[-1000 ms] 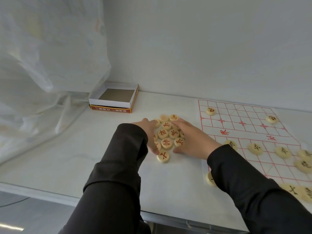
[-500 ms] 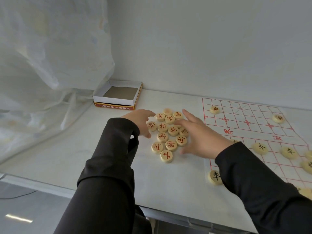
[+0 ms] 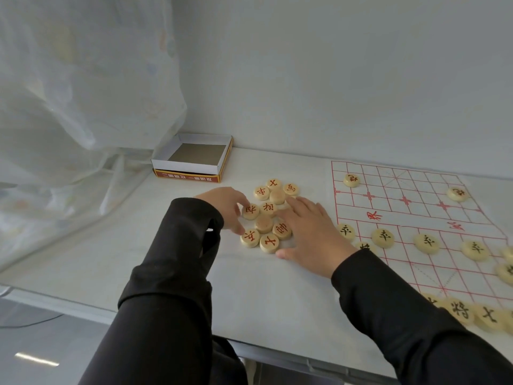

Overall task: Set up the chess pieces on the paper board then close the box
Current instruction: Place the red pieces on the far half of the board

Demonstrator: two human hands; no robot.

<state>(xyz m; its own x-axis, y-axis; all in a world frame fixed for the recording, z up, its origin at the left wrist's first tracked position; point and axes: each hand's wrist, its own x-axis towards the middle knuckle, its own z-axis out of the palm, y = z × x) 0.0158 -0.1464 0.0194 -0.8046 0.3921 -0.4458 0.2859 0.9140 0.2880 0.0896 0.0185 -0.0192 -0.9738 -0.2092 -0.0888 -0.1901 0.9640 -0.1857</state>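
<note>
Red-lettered xiangqi pieces (image 3: 268,215): loose cluster on counter (image 3: 166,259), centre frame, left of paper board (image 3: 416,207). Left hand (image 3: 224,209): fingers loosely bent against the cluster's left edge, gripping nothing. Right hand (image 3: 308,232): flat, fingers straight, covering its right side. Advice: flip the two blank-faced discs, then lift pieces singly onto the board's upper rows. Box (image 3: 194,159), upper left: open, empty.

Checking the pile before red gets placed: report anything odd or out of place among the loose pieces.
In the red-lettered pile, two pieces show blank tops and look face down: the far blank piece and the middle blank piece. Every other piece visible there shows its character. Nothing looks spilled or damaged.
</note>
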